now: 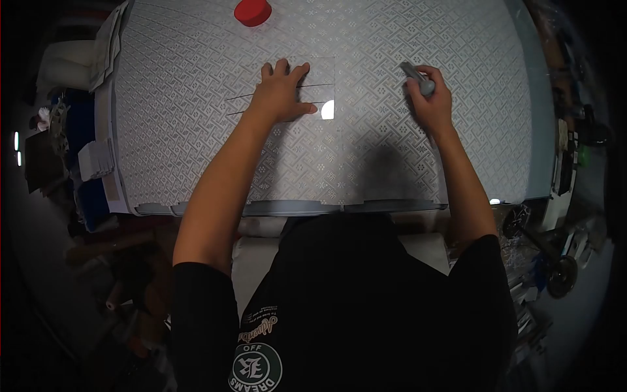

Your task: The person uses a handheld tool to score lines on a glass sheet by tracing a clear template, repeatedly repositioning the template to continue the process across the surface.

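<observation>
My left hand (277,95) lies with fingers spread, pressing on a clear flat sheet (323,73) on the patterned tablecloth. Two thin dark lines cross the sheet beneath that hand, and a bright reflection shows at its lower right corner. Its left edge is hard to make out. To the right, apart from the sheet, my right hand (434,104) is closed around a short grey tool with a rounded end (427,87). The tool's narrower end points up and left; its exact kind cannot be told.
A round red object (253,12) sits at the table's far side. The silvery patterned tablecloth (372,39) covers the table up to its near edge. Stacked white papers or cards (96,160) stand on the left, and dim clutter lines both sides.
</observation>
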`<state>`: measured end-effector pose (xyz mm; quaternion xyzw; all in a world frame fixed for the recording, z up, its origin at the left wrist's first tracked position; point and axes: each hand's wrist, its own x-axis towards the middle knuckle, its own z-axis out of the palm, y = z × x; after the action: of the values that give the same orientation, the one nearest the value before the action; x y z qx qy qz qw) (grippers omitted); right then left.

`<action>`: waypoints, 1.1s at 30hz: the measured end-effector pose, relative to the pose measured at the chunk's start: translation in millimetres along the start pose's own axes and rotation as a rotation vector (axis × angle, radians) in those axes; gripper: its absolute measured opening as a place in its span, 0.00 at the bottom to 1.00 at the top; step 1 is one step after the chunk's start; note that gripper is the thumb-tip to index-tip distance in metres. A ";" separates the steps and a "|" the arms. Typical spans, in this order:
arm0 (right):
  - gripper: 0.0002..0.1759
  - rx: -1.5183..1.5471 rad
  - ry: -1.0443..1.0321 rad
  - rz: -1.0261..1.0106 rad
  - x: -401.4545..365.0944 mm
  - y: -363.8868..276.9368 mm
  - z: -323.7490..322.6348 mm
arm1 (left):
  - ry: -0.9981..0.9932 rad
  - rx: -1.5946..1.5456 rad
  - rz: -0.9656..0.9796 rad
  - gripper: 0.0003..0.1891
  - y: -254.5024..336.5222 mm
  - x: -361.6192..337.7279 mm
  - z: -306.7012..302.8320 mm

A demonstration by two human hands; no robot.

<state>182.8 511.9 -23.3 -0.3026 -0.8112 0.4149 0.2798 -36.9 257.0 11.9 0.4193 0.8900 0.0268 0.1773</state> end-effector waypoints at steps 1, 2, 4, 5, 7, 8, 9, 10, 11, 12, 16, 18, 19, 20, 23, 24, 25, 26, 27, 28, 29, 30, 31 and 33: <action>0.16 0.048 -0.127 -0.006 8.5 -5.6 6.7 | 0.009 -0.015 0.006 0.52 -1.0 0.0 1.2; 0.16 0.096 -0.254 -0.012 17.6 -10.5 13.0 | 0.018 -0.029 0.011 0.52 -1.7 0.6 2.4; 0.15 0.043 -0.412 -0.063 38.5 -19.8 26.5 | 0.023 -0.039 0.004 0.52 -0.5 -0.5 1.0; 0.15 -0.006 -0.566 -0.104 46.8 -25.0 33.2 | 0.020 -0.043 0.000 0.52 0.3 -1.6 0.5; 0.14 -0.066 -0.624 -0.097 61.4 -36.6 46.5 | 0.030 -0.057 -0.002 0.52 -0.6 -1.5 2.0; 0.13 -0.030 -0.671 -0.158 70.2 -36.1 53.8 | 0.036 -0.067 0.000 0.53 -1.3 -1.3 3.2; 0.13 0.006 -0.719 -0.218 76.9 -41.2 59.5 | 0.037 -0.072 -0.006 0.53 -0.9 -1.4 3.1; 0.13 0.005 -0.726 -0.220 81.8 -45.8 63.1 | 0.038 -0.079 -0.010 0.53 -0.5 -1.4 3.1; 0.12 -0.034 -0.784 -0.211 87.4 -50.0 64.7 | 0.037 -0.087 -0.013 0.53 -0.3 -1.2 3.3; 0.11 -0.075 -0.843 -0.202 93.2 -55.2 65.3 | 0.036 -0.092 -0.019 0.53 0.1 -1.2 2.9; 0.09 -0.060 -0.936 -0.268 109.5 -54.7 68.9 | 0.018 -0.100 -0.048 0.53 6.2 -2.8 -6.1; 0.08 -0.083 -0.982 -0.294 115.9 -55.7 68.1 | -0.001 -0.097 -0.075 0.54 8.5 -3.9 -9.3; 0.08 -0.081 -0.989 -0.294 119.2 -55.8 68.8 | 0.000 -0.100 -0.075 0.54 8.6 -3.9 -9.3; 0.07 -0.117 -1.018 -0.332 122.9 -55.5 69.6 | 0.001 -0.103 -0.073 0.54 8.7 -3.3 -9.4; 0.07 -0.168 -1.067 -0.400 130.2 -60.2 70.0 | 0.005 -0.086 -0.077 0.55 9.9 -3.1 -9.6; 0.07 -0.185 -1.083 -0.431 130.7 -60.6 70.8 | 0.001 -0.085 -0.079 0.55 9.7 -3.2 -8.3; 0.07 -0.181 -1.085 -0.429 131.5 -58.4 72.9 | 0.010 -0.083 -0.072 0.55 9.2 -2.8 -6.9; 0.07 -0.176 -1.062 -0.494 132.8 -55.8 75.9 | 0.020 -0.080 -0.065 0.55 8.4 -2.5 -5.8; 0.07 -0.170 -1.039 -0.556 132.6 -54.0 78.5 | 0.013 -0.078 -0.068 0.55 8.0 -2.7 -5.2; 0.07 -0.165 -1.041 -0.554 132.6 -52.9 79.4 | 0.011 -0.076 -0.063 0.54 7.8 -2.3 -4.6; 0.08 -0.150 -1.049 -0.546 134.3 -52.8 79.4 | 0.012 -0.075 -0.060 0.54 7.3 -1.4 -4.3; 0.08 -0.135 -1.058 -0.537 135.0 -52.1 80.0 | 0.009 -0.074 -0.065 0.54 7.4 -1.3 -4.7; 0.08 -0.130 -1.061 -0.538 135.2 -50.0 82.1 | 0.006 -0.066 -0.062 0.54 7.7 -1.2 -5.1; 0.09 -0.044 -1.028 -0.576 134.3 -45.2 87.4 | 0.001 -0.056 -0.062 0.54 8.9 -1.6 -6.2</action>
<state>20.9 543.6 -1.6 0.1641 -0.9006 0.3989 -0.0541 -31.5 262.3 19.9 0.3864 0.9015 0.0464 0.1894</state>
